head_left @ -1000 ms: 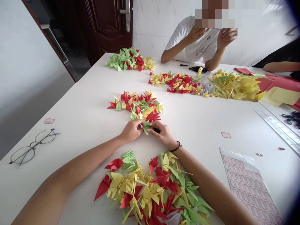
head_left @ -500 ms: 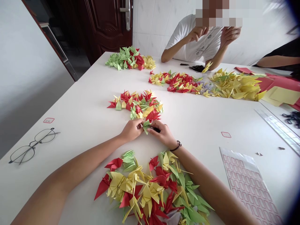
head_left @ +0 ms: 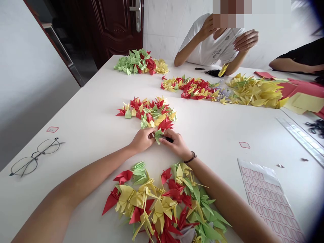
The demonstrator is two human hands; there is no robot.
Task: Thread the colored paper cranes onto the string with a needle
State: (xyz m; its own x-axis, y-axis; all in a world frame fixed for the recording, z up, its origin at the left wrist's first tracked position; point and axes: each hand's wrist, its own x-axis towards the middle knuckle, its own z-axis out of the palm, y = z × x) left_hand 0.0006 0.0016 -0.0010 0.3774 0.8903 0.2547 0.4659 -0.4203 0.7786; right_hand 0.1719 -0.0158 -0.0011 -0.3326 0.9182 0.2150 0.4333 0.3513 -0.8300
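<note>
Between my hands is a light green folded paper crane (head_left: pixel 158 136). My left hand (head_left: pixel 143 140) is closed, its fingertips pinching the crane from the left. My right hand (head_left: pixel 176 143) is also closed, its fingers at the crane's right side around a small black tool (head_left: pixel 168 138) whose kind is mostly hidden. Just beyond my fingertips lies a cluster of red, yellow and green cranes (head_left: pixel 154 113). A larger loose heap of paper cranes (head_left: pixel 162 206) spreads on the table between my forearms.
Eyeglasses (head_left: pixel 35 157) lie at left, a sticker sheet (head_left: pixel 268 199) at right, near a clear ruler (head_left: pixel 298 138). More cranes (head_left: pixel 253 91) line the table's far side. Across sits a person in a white shirt (head_left: pixel 205 44), hands raised; another person's arm (head_left: pixel 291 64) rests at far right.
My hands and the green crane stay almost still. Across the table, the person's hands have moved apart, one rising towards the head. The other person's arm at right has shifted slightly left.
</note>
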